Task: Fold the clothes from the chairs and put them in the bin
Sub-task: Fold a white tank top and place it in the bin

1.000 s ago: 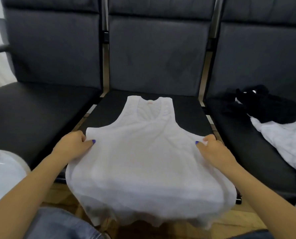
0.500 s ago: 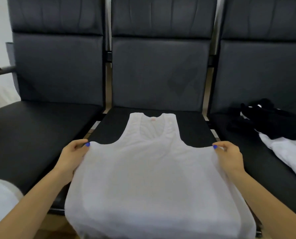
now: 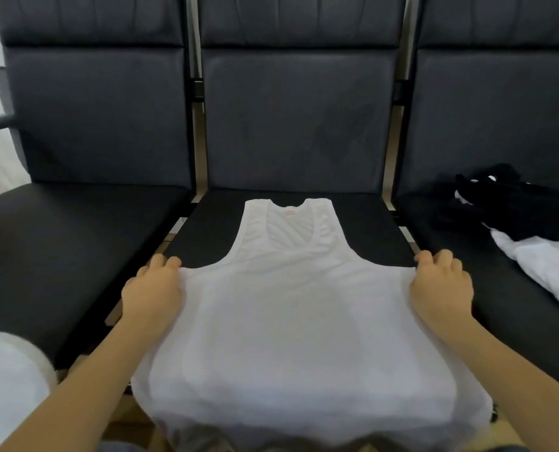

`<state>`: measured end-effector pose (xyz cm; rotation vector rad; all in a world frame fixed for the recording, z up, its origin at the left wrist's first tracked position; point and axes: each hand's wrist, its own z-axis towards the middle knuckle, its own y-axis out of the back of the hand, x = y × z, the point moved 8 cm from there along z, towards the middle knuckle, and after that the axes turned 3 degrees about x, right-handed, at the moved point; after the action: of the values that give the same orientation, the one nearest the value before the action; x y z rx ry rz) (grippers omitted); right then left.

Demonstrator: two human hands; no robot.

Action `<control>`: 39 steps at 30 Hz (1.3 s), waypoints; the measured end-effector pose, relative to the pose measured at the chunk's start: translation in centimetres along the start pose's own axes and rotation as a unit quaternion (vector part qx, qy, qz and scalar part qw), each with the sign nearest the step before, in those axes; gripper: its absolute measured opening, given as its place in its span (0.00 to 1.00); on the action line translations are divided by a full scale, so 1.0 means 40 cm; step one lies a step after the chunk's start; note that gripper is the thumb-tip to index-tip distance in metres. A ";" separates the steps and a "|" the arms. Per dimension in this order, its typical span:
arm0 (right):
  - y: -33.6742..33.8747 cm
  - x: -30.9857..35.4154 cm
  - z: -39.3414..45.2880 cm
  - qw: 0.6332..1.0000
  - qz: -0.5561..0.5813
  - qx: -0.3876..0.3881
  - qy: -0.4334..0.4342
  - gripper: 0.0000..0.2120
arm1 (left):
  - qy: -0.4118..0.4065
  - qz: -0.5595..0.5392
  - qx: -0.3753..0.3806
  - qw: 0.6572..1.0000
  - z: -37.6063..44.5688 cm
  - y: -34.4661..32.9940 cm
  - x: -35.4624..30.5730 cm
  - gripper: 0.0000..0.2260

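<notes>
Your left hand (image 3: 152, 290) and right hand (image 3: 441, 285) each have their fingers curled onto a side edge of the white vest (image 3: 291, 314), just under the armholes, so both are clamped on cloth; how much cloth sits inside each grip you cannot tell, since the fingertips are tucked out of sight.

The main risk is the hem. The vest lies face up on the middle seat (image 3: 212, 230), straps and neckline pointing at the backrest, but its lower part hangs over the front edge toward you. If you fold one side across while that part dangles, its weight can likely drag the whole piece off the seat, or skew the fold so the sides do not meet. Pulling the two hands unevenly would twist the body and throw wrinkles across the chest. The fabric looks thin and half sheer, so it will probably slide on the smooth dark seat and bunch easily.

The vest itself is plain white, sleeveless, with a scooped neck and a small reddish label inside the collar. It lies fairly flat, with faint ripples near the straps.

On the right seat a black garment (image 3: 512, 207) rests partly on a white one (image 3: 552, 265), both unfolded. A white rounded thing (image 3: 7, 386), perhaps the bin, shows at lower left
</notes>
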<state>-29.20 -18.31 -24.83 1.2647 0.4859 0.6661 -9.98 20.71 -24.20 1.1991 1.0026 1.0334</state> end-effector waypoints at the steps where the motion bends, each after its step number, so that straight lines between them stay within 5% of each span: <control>1: 0.011 0.015 -0.003 0.999 -0.009 -0.030 0.023 0.10 | -0.011 0.032 -0.009 0.999 -0.006 0.005 -0.011 0.20; 3: 0.046 0.058 -0.024 0.991 0.018 -0.096 0.086 0.06 | -0.043 0.022 -0.054 0.997 -0.031 0.038 -0.047 0.24; 6: 0.074 0.145 -0.071 0.971 0.116 -0.111 0.176 0.18 | -0.119 -0.060 -0.036 0.990 -0.092 0.041 -0.133 0.20; 10: -0.012 0.238 -0.134 0.953 0.201 0.116 0.192 0.22 | -0.123 0.000 0.186 0.975 -0.162 -0.097 -0.163 0.26; 14: -0.075 0.230 -0.151 0.959 0.056 0.186 0.209 0.27 | -0.120 0.000 0.151 0.981 -0.128 -0.105 -0.121 0.24; 22: -0.083 0.137 -0.121 0.973 0.045 0.195 0.116 0.30 | -0.133 0.033 0.152 0.979 -0.067 -0.111 -0.067 0.27; 26: -0.046 0.155 -0.127 0.973 0.111 0.181 0.093 0.30 | -0.156 0.028 0.100 0.982 -0.070 -0.096 -0.101 0.44; 30: -0.016 0.219 -0.087 0.966 0.168 0.164 0.105 0.29 | -0.087 -0.088 0.089 0.988 0.009 -0.081 -0.120 0.27; 35: -0.048 0.303 0.006 0.935 0.256 0.226 0.096 0.27 | -0.114 -0.089 0.069 0.987 0.153 -0.063 -0.201 0.23; 39: -0.064 0.333 0.139 0.877 0.419 0.234 0.018 0.23 | -0.139 -0.196 0.087 0.967 0.275 -0.040 -0.281 0.21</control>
<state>-15.41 -13.41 -25.61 1.9497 0.0929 1.3551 -1.83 7.18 -24.15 1.1864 1.0673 0.4607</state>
